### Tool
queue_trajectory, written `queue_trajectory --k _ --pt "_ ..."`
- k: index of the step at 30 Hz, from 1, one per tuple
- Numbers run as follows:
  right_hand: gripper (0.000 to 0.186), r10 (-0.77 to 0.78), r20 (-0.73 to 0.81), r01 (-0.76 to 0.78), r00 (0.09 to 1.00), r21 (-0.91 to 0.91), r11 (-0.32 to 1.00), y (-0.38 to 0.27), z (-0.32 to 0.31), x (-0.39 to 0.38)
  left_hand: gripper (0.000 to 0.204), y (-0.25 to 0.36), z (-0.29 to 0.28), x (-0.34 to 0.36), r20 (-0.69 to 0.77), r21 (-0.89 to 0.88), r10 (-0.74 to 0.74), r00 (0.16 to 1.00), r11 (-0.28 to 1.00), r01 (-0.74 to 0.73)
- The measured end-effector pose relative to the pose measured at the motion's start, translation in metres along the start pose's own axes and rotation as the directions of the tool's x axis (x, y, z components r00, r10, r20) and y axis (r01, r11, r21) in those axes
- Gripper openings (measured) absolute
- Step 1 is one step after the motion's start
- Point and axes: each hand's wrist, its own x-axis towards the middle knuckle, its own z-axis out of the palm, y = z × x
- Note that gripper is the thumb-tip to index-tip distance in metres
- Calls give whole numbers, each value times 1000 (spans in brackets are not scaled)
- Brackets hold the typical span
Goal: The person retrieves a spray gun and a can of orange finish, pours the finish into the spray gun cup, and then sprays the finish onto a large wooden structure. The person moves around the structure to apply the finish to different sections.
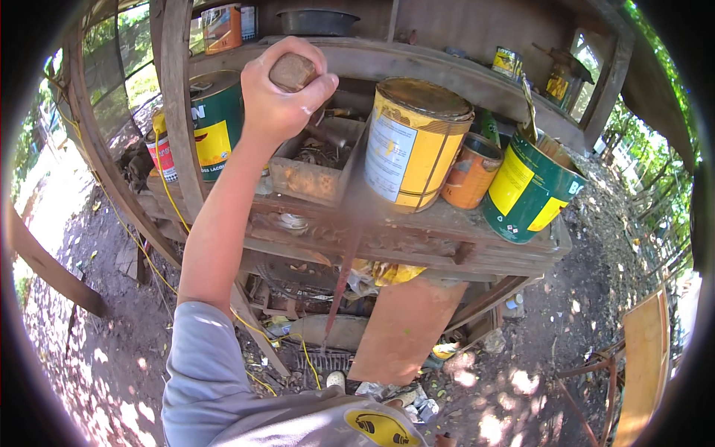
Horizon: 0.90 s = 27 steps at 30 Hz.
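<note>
Rusty metal and worn wood are filling the view. The left hand (281, 93) is reaching up from a grey sleeve (201, 365) and is clenching around a wooden handle (292, 71), whose round butt end is showing between thumb and fingers. A thin, blurred rod (342, 279) is hanging down in front of the shelf (417, 242); whether it is joined to the handle, I cannot tell. The right hand is not showing anywhere in the picture.

The handle is sitting high in the frame, in front of the upper shelf board (417, 63) and just above a rusty tray (316, 167) of small parts. Left of the hand, a green can (216, 123) with a yellow label is standing behind a wooden post (182, 104), and a small red and white can (164, 156) is standing further left. Right of the hand, a big yellow can (413, 145) is standing upright, an orange can (471, 171) is leaning just beside it, and a green and yellow can (529, 190) is tilting at the shelf's right end. A dark basin (316, 21) is resting on the upper board, with an orange tin (223, 26) to its left.

Below the shelf, a reddish board (406, 328) is leaning, and a yellow cord (167, 194) is trailing down toward the dirt ground (112, 343).
</note>
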Motion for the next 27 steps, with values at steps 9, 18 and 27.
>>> queue_trajectory --k 9,18,27 --pt "48 63 71 -77 996 222 972 -31 -4 36 19 -52 23 -9 -330 9 165 929 985 -172" --pt "43 14 81 -18 997 44 999 27 24 51 33 -44 6 -64 -243 328 -116 963 925 194" --pt "28 102 47 -104 994 33 994 -11 29 33 34 52 21 -100 193 781 -60 979 613 -116"
